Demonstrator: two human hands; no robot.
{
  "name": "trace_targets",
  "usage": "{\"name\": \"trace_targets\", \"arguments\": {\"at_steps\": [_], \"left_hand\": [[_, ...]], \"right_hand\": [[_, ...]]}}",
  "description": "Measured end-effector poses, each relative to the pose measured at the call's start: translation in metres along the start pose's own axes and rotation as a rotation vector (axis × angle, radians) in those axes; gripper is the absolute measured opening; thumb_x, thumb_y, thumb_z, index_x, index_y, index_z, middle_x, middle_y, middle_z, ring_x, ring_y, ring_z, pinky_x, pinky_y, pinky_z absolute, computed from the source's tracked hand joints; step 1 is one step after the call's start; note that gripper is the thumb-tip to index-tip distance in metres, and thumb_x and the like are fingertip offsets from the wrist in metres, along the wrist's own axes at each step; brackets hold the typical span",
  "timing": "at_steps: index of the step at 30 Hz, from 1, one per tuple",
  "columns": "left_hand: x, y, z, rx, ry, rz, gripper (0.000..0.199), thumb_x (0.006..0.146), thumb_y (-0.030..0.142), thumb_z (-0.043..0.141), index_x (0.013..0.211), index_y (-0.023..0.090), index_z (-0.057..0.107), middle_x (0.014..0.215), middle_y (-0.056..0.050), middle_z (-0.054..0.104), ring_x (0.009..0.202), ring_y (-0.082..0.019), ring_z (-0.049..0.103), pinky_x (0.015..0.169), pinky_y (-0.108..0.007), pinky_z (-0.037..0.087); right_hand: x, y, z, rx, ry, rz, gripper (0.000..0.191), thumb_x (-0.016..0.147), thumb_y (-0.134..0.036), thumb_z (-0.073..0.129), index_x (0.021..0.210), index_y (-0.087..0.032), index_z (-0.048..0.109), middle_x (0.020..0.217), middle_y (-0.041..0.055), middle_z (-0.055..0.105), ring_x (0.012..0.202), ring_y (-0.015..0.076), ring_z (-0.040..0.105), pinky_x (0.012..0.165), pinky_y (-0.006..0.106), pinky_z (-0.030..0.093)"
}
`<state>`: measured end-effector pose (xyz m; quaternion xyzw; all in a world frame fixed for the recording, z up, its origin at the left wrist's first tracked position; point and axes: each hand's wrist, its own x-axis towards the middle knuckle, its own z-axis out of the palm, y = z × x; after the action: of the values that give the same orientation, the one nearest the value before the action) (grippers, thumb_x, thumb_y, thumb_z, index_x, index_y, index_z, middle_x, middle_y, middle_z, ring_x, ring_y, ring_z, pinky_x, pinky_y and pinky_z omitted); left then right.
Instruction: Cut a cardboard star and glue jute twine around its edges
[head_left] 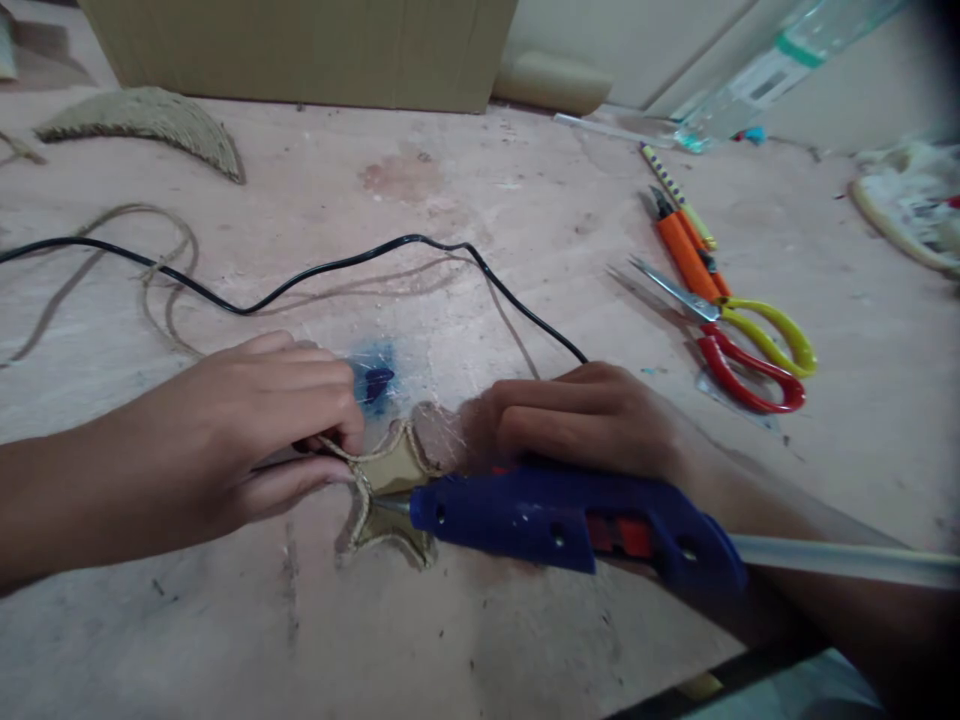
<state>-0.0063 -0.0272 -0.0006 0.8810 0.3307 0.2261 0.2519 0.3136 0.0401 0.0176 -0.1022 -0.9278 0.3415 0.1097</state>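
Observation:
A small star-shaped cardboard piece (392,470) lies on the table, with twine (365,505) along its edges. My left hand (277,430) pinches the twine at the star's left side, thumb and fingers close together. A blue glue gun (510,515) lies sideways in my right hand (585,415), whose fingers are curled over its far side. The gun's metal tip is over the star's left part, close to the twine; whether it touches is hard to tell. A clear glue stick (847,558) sticks out of the gun's rear.
Scissors (716,325), an orange cutter (686,255) and a dotted pen (675,190) lie at the right. A black cord (330,268) and loose twine (184,235) cross behind my hands. Further back are a twine-covered crescent (150,118), a cardboard box (300,50) and a plastic bottle (772,80).

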Motion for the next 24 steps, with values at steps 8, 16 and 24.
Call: {"name": "trace_targets", "arguments": {"at_steps": [8, 16, 24], "left_hand": [[0.0028, 0.0001, -0.0018, 0.008, -0.005, 0.017, 0.015, 0.113, 0.024, 0.059, 0.099, 0.025, 0.063, 0.085, 0.005, 0.065, 0.08, -0.016, 0.062, 0.08, -0.03, 0.04], [0.0014, 0.0005, -0.0014, -0.017, 0.004, 0.012, 0.015, 0.114, 0.026, 0.061, 0.1, 0.024, 0.065, 0.087, 0.004, 0.067, 0.08, -0.017, 0.061, 0.079, -0.032, 0.04], [0.0028, -0.0007, -0.0007, -0.003, 0.01, 0.026, 0.017, 0.115, 0.029, 0.06, 0.099, 0.025, 0.064, 0.086, 0.005, 0.067, 0.079, -0.017, 0.062, 0.079, -0.032, 0.041]], "right_hand": [[0.0001, 0.0003, 0.0008, 0.004, 0.0, -0.007, 0.025, 0.12, -0.033, 0.054, 0.098, -0.022, 0.054, 0.091, -0.0004, 0.06, 0.068, 0.0095, 0.052, 0.06, 0.026, 0.034], [0.0017, -0.0029, 0.0027, -0.003, -0.004, 0.007, 0.023, 0.119, -0.027, 0.057, 0.096, -0.022, 0.053, 0.09, -0.0011, 0.059, 0.068, 0.0088, 0.053, 0.06, 0.025, 0.034], [0.0036, -0.0058, 0.0024, 0.0, -0.019, 0.0, 0.019, 0.118, -0.021, 0.058, 0.099, -0.021, 0.057, 0.093, -0.0003, 0.062, 0.069, 0.0086, 0.053, 0.06, 0.023, 0.035]]}}
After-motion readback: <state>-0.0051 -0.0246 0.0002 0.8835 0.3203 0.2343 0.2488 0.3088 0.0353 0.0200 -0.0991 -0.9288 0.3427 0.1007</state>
